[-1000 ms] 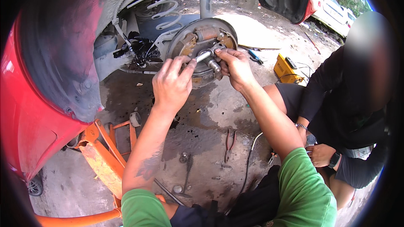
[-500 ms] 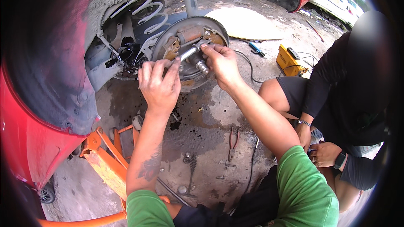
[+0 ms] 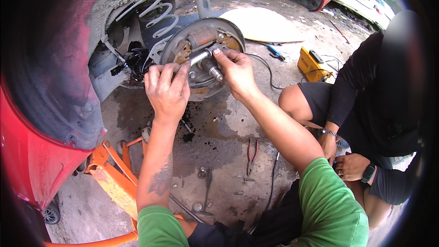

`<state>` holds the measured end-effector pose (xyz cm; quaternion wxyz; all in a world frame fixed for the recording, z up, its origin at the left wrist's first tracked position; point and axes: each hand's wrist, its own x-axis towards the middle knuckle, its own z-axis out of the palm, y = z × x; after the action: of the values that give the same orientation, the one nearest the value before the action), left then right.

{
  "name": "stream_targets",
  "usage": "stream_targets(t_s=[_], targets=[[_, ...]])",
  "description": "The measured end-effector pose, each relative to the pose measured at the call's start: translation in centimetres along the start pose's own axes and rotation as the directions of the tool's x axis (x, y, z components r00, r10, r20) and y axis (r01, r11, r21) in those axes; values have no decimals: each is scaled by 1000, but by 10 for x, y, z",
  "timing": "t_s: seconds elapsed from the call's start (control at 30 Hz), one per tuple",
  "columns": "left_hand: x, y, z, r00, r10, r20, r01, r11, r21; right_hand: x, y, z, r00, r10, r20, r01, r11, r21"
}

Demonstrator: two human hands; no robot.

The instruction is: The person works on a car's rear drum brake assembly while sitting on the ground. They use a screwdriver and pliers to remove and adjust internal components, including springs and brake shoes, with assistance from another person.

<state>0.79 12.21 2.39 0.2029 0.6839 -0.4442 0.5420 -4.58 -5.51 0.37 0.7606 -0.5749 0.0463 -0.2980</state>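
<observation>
A silver wrench (image 3: 199,58) lies slantwise across the rusty brake backing plate (image 3: 170,49), above the greasy wheel spindle (image 3: 211,71). My right hand (image 3: 238,71) is closed at the wrench's upper end, thumb pressed on its head. Curled fingers of my left hand (image 3: 167,89) grip the lower end of the handle. What the head sits on is hidden by my right thumb and fingers. Near the top of the plate is a rusty wheel cylinder (image 3: 203,37).
A coil spring (image 3: 163,19) stands behind the plate, red bodywork (image 3: 34,142) at left, an orange floor jack (image 3: 114,185) below it. On the stained ground lie pliers (image 3: 252,156) and small brake parts (image 3: 208,180). A person (image 3: 366,91) crouches at right, near a yellow box (image 3: 313,65).
The whole view has shifted slightly, so everything sits a little further left. Both hands keep their hold on the wrench, whose angle looks almost the same.
</observation>
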Motion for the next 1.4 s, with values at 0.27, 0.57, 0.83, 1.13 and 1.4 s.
stream_targets(t_s=[0.27,0.57,0.83,1.13,1.4], targets=[[0,5,0,1000,-25,-2,25,998,56,-1,3,6,997,-56,-54,61,994,88],[-2,2,10,1000,-11,-3,11,998,54,1,16,0,973,-155,-172,170,982,81],[-5,0,11,1000,-12,-6,12,999,49,7,11,-28,978,-199,-56,196,979,-47],[-17,-6,18,996,56,-68,-50,995,87,4,-4,-20,997,-26,-70,40,978,206],[-24,-1,19,988,98,-118,-84,989,121,-3,-15,1,988,100,-121,-69,969,239]])
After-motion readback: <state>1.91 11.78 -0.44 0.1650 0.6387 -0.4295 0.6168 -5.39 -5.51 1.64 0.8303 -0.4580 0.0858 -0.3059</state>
